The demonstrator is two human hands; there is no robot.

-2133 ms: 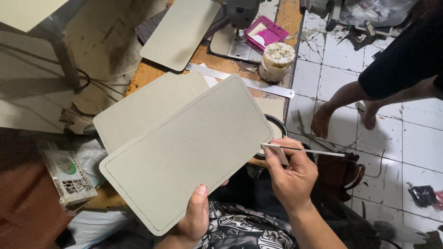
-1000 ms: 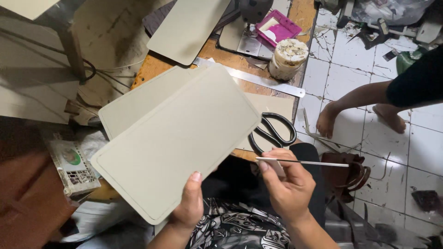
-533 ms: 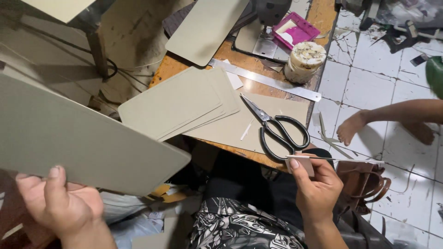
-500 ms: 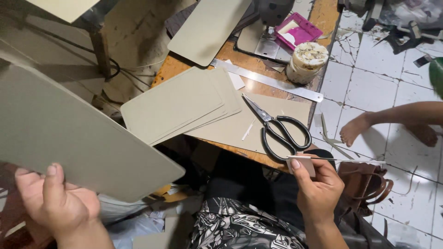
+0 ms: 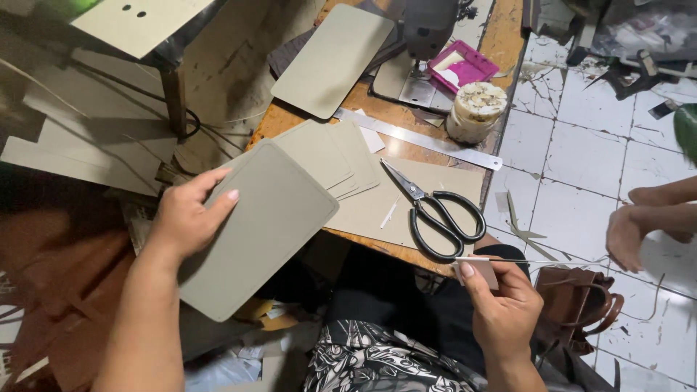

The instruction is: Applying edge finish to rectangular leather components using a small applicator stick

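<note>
White floor tiles (image 5: 581,167), cracked and littered with scraps, were seen to the right of a worn wooden bench (image 5: 501,51) crowded with sewing gear.

A grey-green rounded panel (image 5: 268,225) was held by the left hand (image 5: 190,218), fingers spread flat over its upper left corner and the thumb apparently tucked beneath; the panel was tilted, its far end resting against the stack of like panels (image 5: 341,156) just beyond the grip. In the right hand (image 5: 501,308) a small pale slip (image 5: 485,272) was pinched shut between thumb and fingers, with a thin rod-like tool (image 5: 537,260) projecting outward from the pinch; what that tool was could not be told.

The step appeared to be the taking up of a fresh panel from the stack. It was judged that the panel would be best kept flat and supported from below, since a one-cornered hold lets such sheet sag, and that the right hand's small piece should be kept clear of the scissors (image 5: 439,214) lying just ahead of it.

Counted: one panel in hand; about four seen fanned in the stack, the exact number uncertain; one more (image 5: 330,58) farther off by the sewing machine (image 5: 428,29); one pair of scissors; one steel ruler (image 5: 417,138); one round tub (image 5: 475,110); one pink tray (image 5: 461,67). Another person's bare feet (image 5: 639,225) were seen on the tiles.
</note>
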